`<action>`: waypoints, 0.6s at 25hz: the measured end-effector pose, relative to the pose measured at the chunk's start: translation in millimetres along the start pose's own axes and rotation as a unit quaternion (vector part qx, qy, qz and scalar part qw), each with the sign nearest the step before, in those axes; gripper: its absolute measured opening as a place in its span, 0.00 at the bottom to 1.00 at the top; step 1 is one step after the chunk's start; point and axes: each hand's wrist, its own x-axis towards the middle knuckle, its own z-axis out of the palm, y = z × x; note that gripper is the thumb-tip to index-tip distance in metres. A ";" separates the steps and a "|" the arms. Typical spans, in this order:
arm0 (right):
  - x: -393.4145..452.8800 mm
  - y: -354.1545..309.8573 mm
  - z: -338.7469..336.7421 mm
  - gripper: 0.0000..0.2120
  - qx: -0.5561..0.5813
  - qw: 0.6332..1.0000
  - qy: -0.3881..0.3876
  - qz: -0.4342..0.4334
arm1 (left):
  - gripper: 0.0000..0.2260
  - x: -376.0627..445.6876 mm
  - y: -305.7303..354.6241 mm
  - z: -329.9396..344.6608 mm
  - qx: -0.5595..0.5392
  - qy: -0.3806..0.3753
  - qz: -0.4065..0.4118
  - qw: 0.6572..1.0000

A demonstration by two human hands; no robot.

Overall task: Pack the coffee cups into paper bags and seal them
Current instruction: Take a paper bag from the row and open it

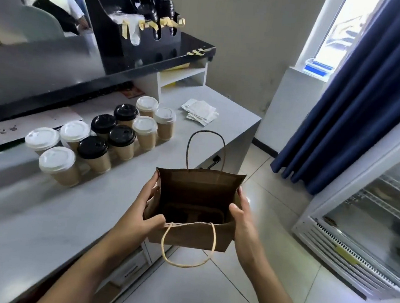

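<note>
Both hands (242, 219) gripping 1 open bag (195, 197) | cups (102, 137): 6 white-lidded, 4 black-lidded

- No text, brand, number or sign is showing clearly enough to be read anywhere in the head view.
- Dark marks are sitting on the pale board (13, 131) at the left of the worktop (42, 209), but they are blurring into smudges and cannot be made out.
- A small label on the drawer front (131, 270) under the worktop edge is carrying a line of print, too small to tell.
- The paper bag (193, 236) and the coffee cups (102, 142) are showing plain faces only.
</note>
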 end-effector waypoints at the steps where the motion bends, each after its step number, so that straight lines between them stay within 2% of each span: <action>1: 11.9 -2.0 -1.5 0.36 0.002 1.000 -0.019 0.001 | 0.44 3.2 -1.5 0.8 -0.005 0.018 -0.006 1.000; 6: 68.2 -16.8 12.6 0.36 -0.014 0.995 -0.100 -0.011 | 0.44 17.8 1.1 -7.1 -0.045 0.109 -0.016 0.993; 11: 118.1 -35.1 38.0 0.27 -0.052 0.984 -0.171 -0.015 | 0.43 38.7 -2.3 -22.0 -0.078 0.180 -0.019 0.980; 15: 159.0 -48.1 58.2 0.29 -0.084 0.971 -0.222 -0.033 | 0.43 62.3 -3.9 -38.3 -0.064 0.224 -0.029 0.972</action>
